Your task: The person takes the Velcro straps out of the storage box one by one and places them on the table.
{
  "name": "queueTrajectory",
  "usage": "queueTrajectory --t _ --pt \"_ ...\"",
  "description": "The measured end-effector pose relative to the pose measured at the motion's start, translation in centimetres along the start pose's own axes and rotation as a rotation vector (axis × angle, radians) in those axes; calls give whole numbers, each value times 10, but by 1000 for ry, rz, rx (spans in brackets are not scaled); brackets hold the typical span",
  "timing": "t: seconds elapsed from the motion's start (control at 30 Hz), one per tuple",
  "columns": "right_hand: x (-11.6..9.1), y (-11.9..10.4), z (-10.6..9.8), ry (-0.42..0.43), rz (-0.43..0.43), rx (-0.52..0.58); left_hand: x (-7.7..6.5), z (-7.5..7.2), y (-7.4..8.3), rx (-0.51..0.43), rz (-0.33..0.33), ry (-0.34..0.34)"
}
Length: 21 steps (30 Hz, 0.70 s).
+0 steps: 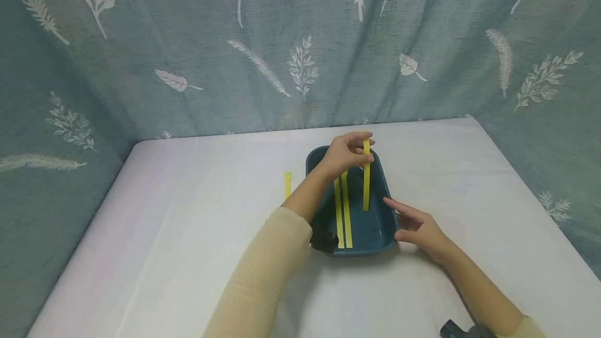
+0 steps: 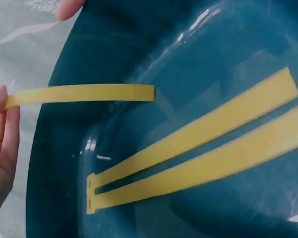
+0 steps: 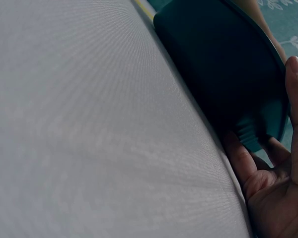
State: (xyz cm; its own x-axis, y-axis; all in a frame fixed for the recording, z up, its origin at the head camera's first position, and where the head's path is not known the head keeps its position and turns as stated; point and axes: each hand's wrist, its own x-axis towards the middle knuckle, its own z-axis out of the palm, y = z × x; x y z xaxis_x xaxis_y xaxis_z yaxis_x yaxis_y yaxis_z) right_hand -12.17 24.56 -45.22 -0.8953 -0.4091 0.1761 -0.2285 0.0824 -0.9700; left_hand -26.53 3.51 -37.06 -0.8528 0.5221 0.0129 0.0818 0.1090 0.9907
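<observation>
A yellow flat strap [image 1: 367, 186] hangs from my left hand [image 1: 349, 153], pinched between thumb and fingertips over the far part of a dark teal tray [image 1: 351, 252]. Its free end points down into the tray. Two more yellow straps [image 2: 198, 134] lie side by side on the tray floor, their slotted heads together at one end. My right hand [image 1: 420, 228] is at the tray's right side, one fingertip at the rim and other fingers against the outer wall [image 3: 213, 64] in the right wrist view.
Another yellow strap [image 1: 287, 184] lies on the white-covered table [image 1: 188, 233] left of the tray, partly hidden by the left forearm. A teal leaf-patterned curtain [image 1: 197, 40] stands behind the table and along its sides. Dark wrist cameras [image 1: 324, 240] are on both arms.
</observation>
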Motion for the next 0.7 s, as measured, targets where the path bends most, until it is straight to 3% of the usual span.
queueTrajectory --t 0.27,0.7 --pt "2 0 3 1 -13 5 -7 -7 13 -19 13 -47" --pt "1 2 3 3 -7 31 -22 -29 30 -103 21 1"
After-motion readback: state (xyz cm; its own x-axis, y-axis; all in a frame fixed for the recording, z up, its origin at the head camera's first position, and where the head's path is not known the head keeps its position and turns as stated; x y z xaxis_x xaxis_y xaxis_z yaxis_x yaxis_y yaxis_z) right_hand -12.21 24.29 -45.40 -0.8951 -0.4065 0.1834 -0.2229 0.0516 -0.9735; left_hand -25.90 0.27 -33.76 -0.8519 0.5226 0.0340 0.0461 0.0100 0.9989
